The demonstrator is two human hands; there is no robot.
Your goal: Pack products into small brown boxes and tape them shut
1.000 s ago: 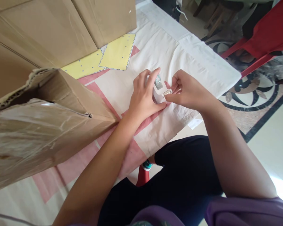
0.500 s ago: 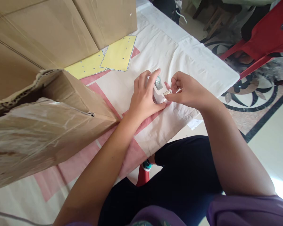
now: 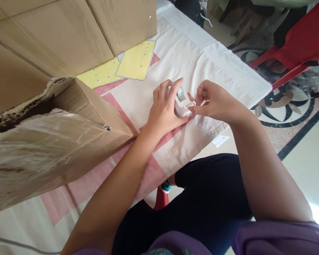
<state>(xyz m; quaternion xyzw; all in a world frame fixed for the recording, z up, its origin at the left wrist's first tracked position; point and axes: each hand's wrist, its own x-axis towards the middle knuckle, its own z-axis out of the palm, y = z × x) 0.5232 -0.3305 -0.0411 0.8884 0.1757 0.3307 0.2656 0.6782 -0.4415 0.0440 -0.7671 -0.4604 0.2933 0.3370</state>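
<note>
On the cloth-covered table (image 3: pixel 138 102) stands a small white tape dispenser (image 3: pixel 183 105) with a roll showing inside and a cutting edge at its front. My left hand (image 3: pixel 163 106) is wrapped round it, fingers over the far side and thumb along the near side. My right hand (image 3: pixel 215 101) is at the cutting edge, its thumb and forefinger pinched there and the other fingers curled in. Whatever lies between those fingertips is too small or too clear to make out.
An open cardboard box (image 3: pixel 69 148) with torn edges stands at the left, close to my left forearm. Larger cartons (image 3: pixel 61 32) are behind it. Yellow dotted paper pieces (image 3: pixel 136 62) lie by them. A red chair (image 3: pixel 303 46) is beyond the table's right edge.
The whole view has shifted slightly, with everything a little further right. Both hands keep nearly the same grip on and beside the tape dispenser.
</note>
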